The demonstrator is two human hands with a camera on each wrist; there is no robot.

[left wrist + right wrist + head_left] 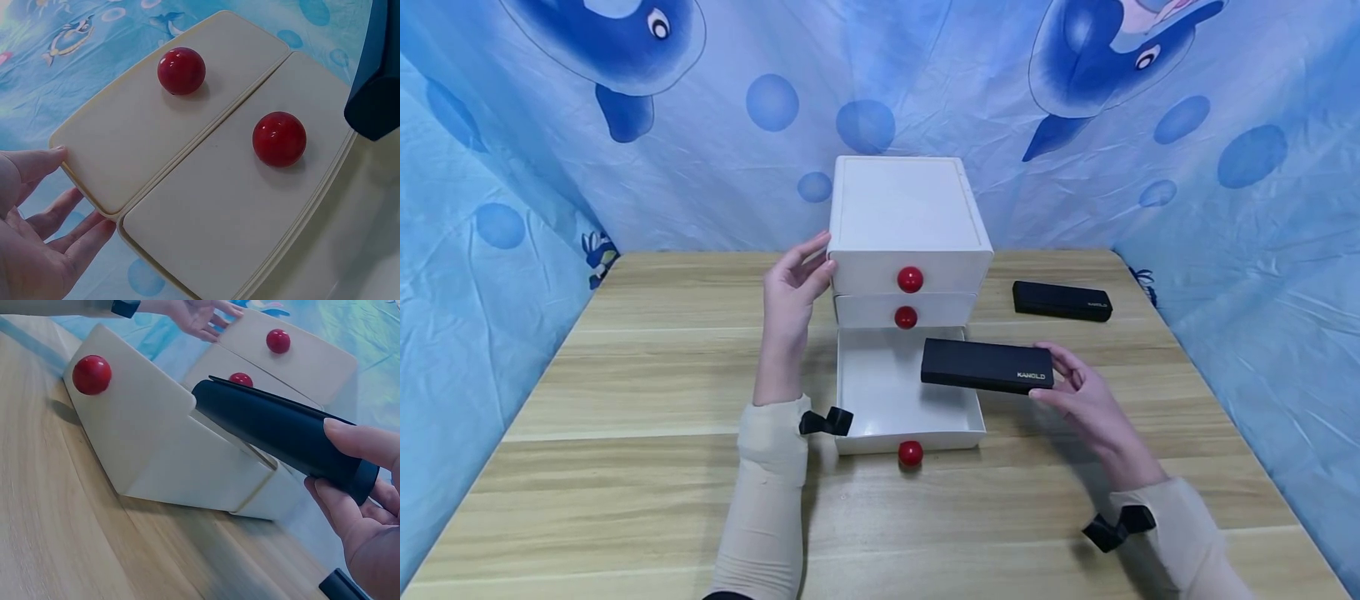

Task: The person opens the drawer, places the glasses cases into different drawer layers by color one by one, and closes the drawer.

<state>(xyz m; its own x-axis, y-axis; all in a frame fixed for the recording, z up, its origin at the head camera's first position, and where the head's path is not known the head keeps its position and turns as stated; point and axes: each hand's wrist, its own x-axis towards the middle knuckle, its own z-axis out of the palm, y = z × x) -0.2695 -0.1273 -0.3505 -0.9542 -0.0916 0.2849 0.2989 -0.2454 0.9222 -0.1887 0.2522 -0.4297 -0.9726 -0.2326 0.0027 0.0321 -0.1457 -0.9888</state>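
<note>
A white drawer cabinet (910,204) with round red knobs stands at the middle of the table, its bottom drawer (880,392) pulled out and bare inside. My left hand (793,287) touches the cabinet's upper left side with extended fingers; the left wrist view shows the fingertips (94,240) at the edge of the two closed drawer fronts. Between thumb and fingers, my right hand (1086,404) pinches the right end of a black oblong case (977,362) with light lettering. That case hangs over the right part of the open drawer, above its floor.
A second black case (1062,302) lies on the wooden table (625,400), right of the cabinet. Behind and at both sides hangs a blue curtain (700,183) with dolphin prints. The open drawer's red knob (911,453) juts toward the table's front.
</note>
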